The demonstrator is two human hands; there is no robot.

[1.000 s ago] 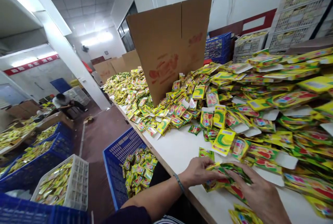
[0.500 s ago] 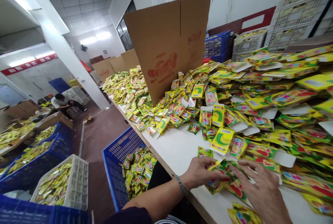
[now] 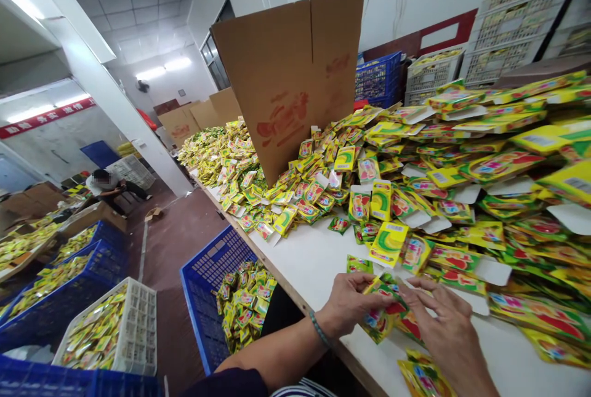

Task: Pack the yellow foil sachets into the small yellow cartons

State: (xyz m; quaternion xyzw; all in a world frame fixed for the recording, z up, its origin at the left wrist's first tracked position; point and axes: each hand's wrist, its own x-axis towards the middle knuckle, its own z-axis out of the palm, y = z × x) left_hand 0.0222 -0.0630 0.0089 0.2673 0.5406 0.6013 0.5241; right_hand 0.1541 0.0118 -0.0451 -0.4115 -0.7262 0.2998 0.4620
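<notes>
My left hand (image 3: 348, 304), with a beaded bracelet at the wrist, pinches small green, yellow and red packets (image 3: 384, 308) above the white table edge. My right hand (image 3: 450, 326) meets them from the other side, its thumb and fingers closed at their right end. The right fingers partly hide what they grip. Below the hands lies a small stack of yellow packets (image 3: 425, 375). Just beyond them are a green packet (image 3: 359, 264) and a yellow box (image 3: 389, 243) with a white flap.
A heap of yellow boxes and packets (image 3: 466, 175) covers the table's right side. A large cardboard carton (image 3: 290, 83) stands tilted behind it. Left of the table edge (image 3: 277, 271), a blue crate (image 3: 194, 289) holds packets. Farther left are a white crate (image 3: 143, 329) and a seated person (image 3: 108, 184).
The view has shifted slightly, moving the heap leftward in the picture. Both hands stay at the same packets, with the right fingers slightly repositioned at their upper edge.
</notes>
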